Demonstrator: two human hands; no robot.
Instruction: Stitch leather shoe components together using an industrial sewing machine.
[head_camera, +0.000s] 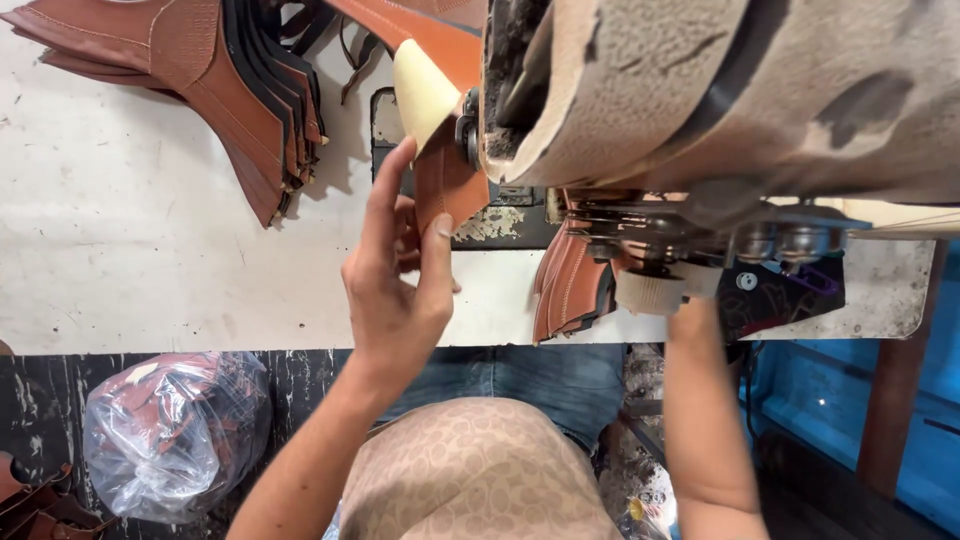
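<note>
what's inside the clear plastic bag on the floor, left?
The plastic bag holds brown leather pieces, crumpled together. Glare and folds hide their count and shape; anything beneath them is covered.

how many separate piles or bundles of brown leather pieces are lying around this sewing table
3. One stack fans out at the table's far left, one bundle hangs under the sewing machine, and one plastic bag of pieces sits on the floor. More may be hidden behind the machine.
</note>
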